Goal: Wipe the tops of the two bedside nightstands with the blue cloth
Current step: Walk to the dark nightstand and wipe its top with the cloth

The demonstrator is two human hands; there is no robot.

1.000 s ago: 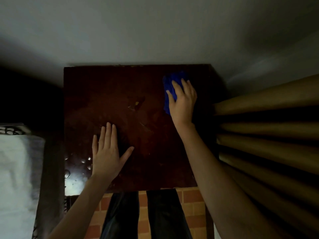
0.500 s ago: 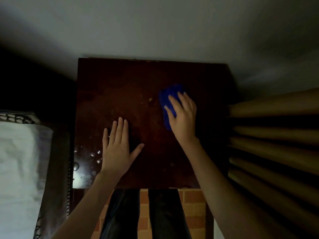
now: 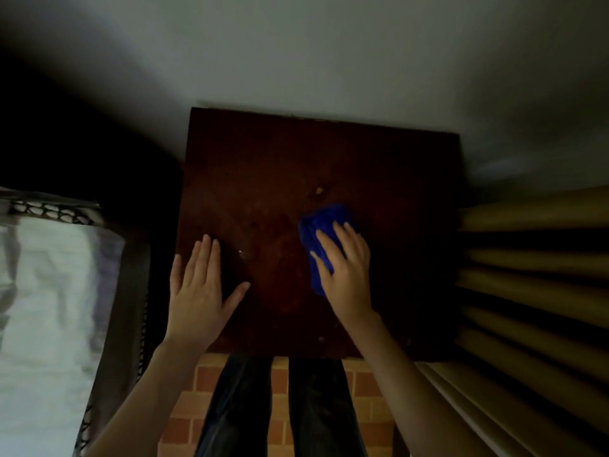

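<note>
The blue cloth [image 3: 321, 225] is pressed on the nightstand [image 3: 329, 153], just right of its middle.
It is held under the flat right hand [image 3: 346, 272]; the left hand [image 3: 197, 291] is laid open, empty, front-left; overlapping strokes are best carried to every corner.

Cloth [image 3: 324, 222] on nightstand [image 3: 296, 159], bed [image 3: 43, 291] left.

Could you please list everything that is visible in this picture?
nightstand: one, dark brown, centre, against the wall
blue cloth: one, blue, on the nightstand top, right of centre
speck: one, yellowish, on the top just beyond the cloth
bedding: one, white, far left
curtain: one, tan, pleated, right side
wall: one, pale grey, behind the nightstand
floor: one, orange brick pattern, bottom centre
legs: two, dark trousers, bottom centre
left hand: one, flat on the top, near left
right hand: one, pressing on the cloth
</note>
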